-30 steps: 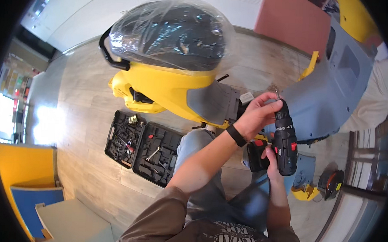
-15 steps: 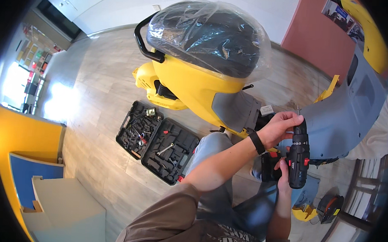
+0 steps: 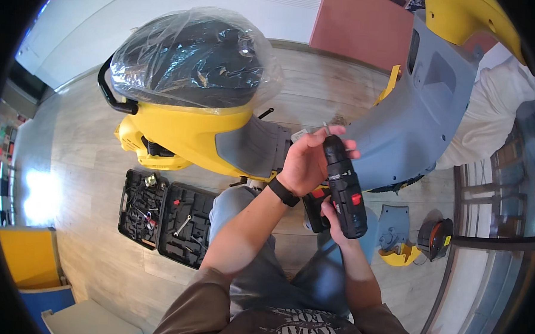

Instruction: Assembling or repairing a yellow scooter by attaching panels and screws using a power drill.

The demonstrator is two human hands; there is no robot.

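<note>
Meanwhile, our left hand had slid up to wrap the chuck of the black cordless drill, fingers curled, while our right hand gripped its handle at frame centre, before the yellow scooter; open tool case lower left.

The scooter's yellow body and grey leg shield close in ahead; bare floor lies open beyond the tool case at the left.
</note>
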